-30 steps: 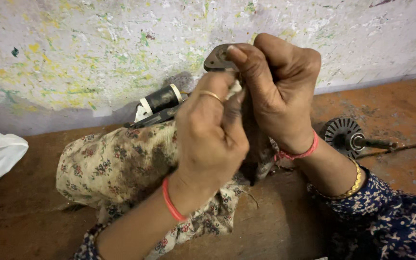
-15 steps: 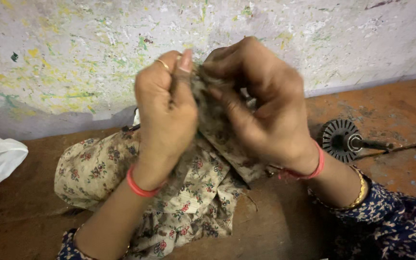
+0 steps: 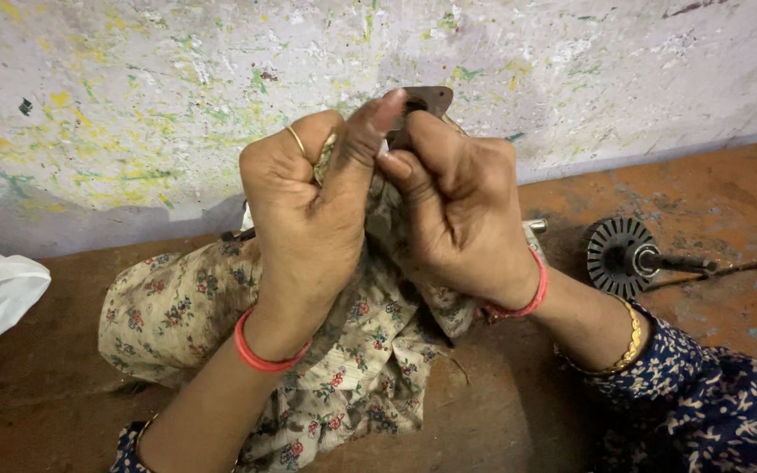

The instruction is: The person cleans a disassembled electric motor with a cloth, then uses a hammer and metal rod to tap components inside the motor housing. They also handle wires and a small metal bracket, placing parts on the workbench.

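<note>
Both my hands, left (image 3: pixel 308 219) and right (image 3: pixel 462 219), pinch a small metal part (image 3: pixel 427 98) at 12 o'clock, wrapped in floral cloth (image 3: pixel 177 307) for grip, finned rotor (image 3: pixel 621 256) at 3 o'clock

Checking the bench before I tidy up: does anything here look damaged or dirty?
The floral cloth under both hands looks grimy, with dark smears near the left hand. The wall is paint-flecked. The finned metal part looks intact.

Soft, even light fell from above; faint shadows lay under the cloth (image 3: pixel 221 307); the picture was sharp, without glare.
</note>
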